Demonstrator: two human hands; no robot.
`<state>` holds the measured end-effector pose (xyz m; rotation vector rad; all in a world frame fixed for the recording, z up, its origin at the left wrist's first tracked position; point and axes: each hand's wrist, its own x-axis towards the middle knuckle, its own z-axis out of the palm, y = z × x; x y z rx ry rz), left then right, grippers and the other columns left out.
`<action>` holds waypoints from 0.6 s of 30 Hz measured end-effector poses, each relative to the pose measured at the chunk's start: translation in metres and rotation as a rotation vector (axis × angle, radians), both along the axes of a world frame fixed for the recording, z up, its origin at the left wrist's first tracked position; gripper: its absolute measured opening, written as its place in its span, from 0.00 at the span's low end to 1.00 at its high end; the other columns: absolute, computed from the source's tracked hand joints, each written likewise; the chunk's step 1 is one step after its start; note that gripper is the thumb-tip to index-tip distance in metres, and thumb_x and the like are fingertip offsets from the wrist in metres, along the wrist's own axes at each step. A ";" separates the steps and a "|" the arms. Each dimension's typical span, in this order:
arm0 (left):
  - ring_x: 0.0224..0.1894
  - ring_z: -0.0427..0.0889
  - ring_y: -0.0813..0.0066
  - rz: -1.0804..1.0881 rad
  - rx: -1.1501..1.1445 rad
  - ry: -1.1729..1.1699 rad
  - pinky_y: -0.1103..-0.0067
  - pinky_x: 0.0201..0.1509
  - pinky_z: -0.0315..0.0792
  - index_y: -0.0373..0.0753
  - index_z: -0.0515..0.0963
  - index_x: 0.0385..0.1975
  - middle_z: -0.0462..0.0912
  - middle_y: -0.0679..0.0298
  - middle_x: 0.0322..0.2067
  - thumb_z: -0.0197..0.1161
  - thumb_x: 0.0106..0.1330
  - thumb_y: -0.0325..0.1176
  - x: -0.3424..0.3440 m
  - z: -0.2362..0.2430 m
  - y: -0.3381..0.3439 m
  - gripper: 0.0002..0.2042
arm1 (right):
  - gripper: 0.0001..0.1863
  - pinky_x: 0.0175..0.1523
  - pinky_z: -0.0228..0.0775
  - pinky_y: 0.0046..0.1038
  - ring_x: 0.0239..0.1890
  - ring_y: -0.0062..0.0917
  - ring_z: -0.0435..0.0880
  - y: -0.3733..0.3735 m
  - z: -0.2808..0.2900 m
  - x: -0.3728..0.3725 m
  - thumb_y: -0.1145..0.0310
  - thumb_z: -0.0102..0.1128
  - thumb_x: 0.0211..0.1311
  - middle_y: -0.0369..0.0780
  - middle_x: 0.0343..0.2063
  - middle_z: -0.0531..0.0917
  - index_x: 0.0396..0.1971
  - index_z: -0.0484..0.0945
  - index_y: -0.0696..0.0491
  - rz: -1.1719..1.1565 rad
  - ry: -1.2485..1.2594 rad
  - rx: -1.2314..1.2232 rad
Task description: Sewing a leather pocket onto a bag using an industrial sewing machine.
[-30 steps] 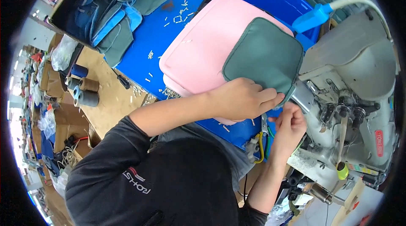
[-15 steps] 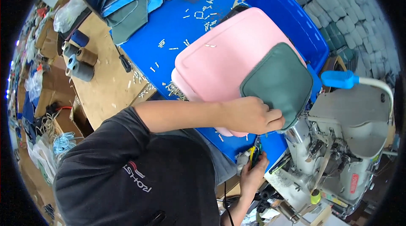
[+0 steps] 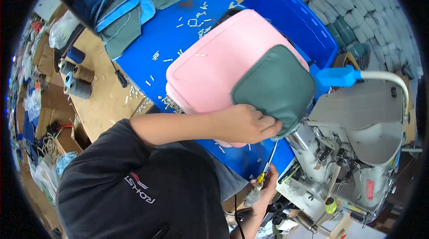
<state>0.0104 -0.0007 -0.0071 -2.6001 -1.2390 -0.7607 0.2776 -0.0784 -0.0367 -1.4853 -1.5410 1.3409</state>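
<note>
The left hand (image 3: 248,123) pinches the near edge of the green panel (image 3: 277,85), which overlaps the pink board (image 3: 212,67), while the right hand (image 3: 270,182), its fingers newly gripping a yellow-handled tool (image 3: 267,167), brings the tip near that edge.

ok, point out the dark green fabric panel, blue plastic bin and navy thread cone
dark green fabric panel (image 3: 276,86), head view: middle of its upper face
blue plastic bin (image 3: 306,25), head view: inner wall
navy thread cone (image 3: 75,55), head view: side of the wound thread
</note>
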 end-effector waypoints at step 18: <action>0.24 0.77 0.74 0.089 -0.051 -0.083 0.78 0.27 0.71 0.35 0.72 0.51 0.74 0.66 0.30 0.58 0.56 0.34 -0.046 0.005 -0.065 0.22 | 0.32 0.36 0.70 0.28 0.28 0.27 0.75 0.010 0.003 -0.032 0.68 0.73 0.51 0.41 0.28 0.76 0.54 0.66 0.57 0.001 -0.375 0.244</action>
